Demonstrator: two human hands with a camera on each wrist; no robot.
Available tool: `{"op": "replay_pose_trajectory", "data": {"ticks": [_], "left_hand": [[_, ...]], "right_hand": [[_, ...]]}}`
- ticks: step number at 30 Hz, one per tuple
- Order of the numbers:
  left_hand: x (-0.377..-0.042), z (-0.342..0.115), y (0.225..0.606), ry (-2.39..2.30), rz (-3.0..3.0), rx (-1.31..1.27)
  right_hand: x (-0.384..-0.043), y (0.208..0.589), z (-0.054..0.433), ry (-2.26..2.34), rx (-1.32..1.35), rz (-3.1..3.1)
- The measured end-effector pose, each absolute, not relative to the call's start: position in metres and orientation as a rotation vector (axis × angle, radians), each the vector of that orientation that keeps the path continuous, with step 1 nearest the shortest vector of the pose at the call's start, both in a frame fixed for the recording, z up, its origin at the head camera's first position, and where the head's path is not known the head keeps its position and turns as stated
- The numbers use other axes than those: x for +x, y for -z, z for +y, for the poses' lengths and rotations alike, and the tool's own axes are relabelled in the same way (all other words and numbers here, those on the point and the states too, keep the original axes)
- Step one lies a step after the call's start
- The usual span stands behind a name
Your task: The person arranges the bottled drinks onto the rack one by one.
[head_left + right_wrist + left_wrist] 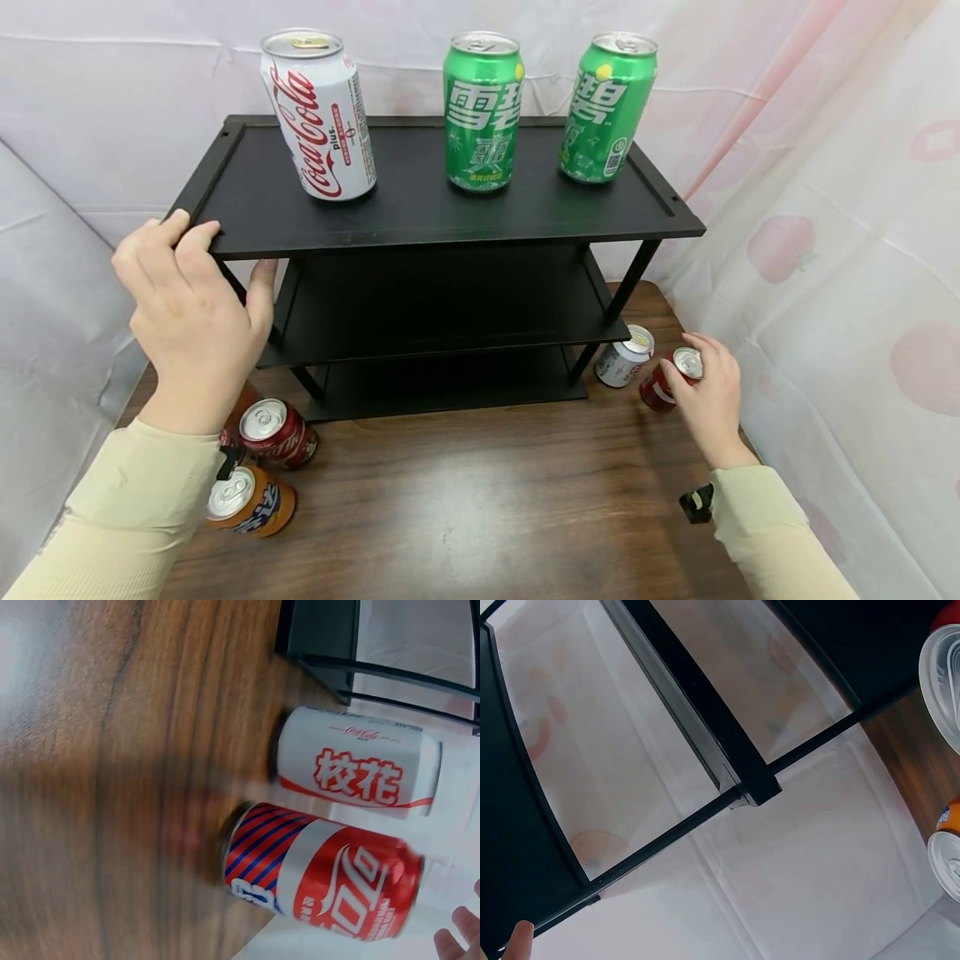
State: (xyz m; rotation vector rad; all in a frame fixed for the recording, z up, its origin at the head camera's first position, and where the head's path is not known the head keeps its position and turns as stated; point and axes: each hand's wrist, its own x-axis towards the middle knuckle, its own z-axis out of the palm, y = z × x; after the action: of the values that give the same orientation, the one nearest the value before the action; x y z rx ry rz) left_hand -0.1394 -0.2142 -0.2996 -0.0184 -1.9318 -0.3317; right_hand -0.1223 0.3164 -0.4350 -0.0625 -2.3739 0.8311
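My left hand (195, 308) grips the front left corner of a black three-tier shelf (420, 221), fingers over the top board and thumb below its edge. One fingertip (519, 941) shows at the shelf's edge in the left wrist view. At the right, my right hand (708, 400) hovers over a red Coca-Cola can (657, 390), thumb and fingers spread about its top. In the right wrist view, fingertips (466, 924) are apart from the upright red can (326, 874). A white Coca-Cola can (356, 759) stands close beside it.
On the top board stand a white Coca-Cola Plus can (322, 125) and two green Sprite cans (482, 125). Below my left forearm are a dark red can (288, 442), an orange Fanta can (266, 508) and another partly hidden can. Light curtains surround the wooden table (480, 508).
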Motion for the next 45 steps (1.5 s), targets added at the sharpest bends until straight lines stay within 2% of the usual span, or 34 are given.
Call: {"op": "replay_pose_trajectory", "data": {"ticks": [15,45], "left_hand": [[-0.139,-0.213,0.299,0.344,-1.932,-0.019],[-0.139,-0.215,0.3,0.338,-1.925,-0.031]], "right_hand": [[-0.121,0.442,0.334,-0.846,-0.296,-2.668],[-0.128,0.459,0.343,-0.756,-0.245,-2.829]]}}
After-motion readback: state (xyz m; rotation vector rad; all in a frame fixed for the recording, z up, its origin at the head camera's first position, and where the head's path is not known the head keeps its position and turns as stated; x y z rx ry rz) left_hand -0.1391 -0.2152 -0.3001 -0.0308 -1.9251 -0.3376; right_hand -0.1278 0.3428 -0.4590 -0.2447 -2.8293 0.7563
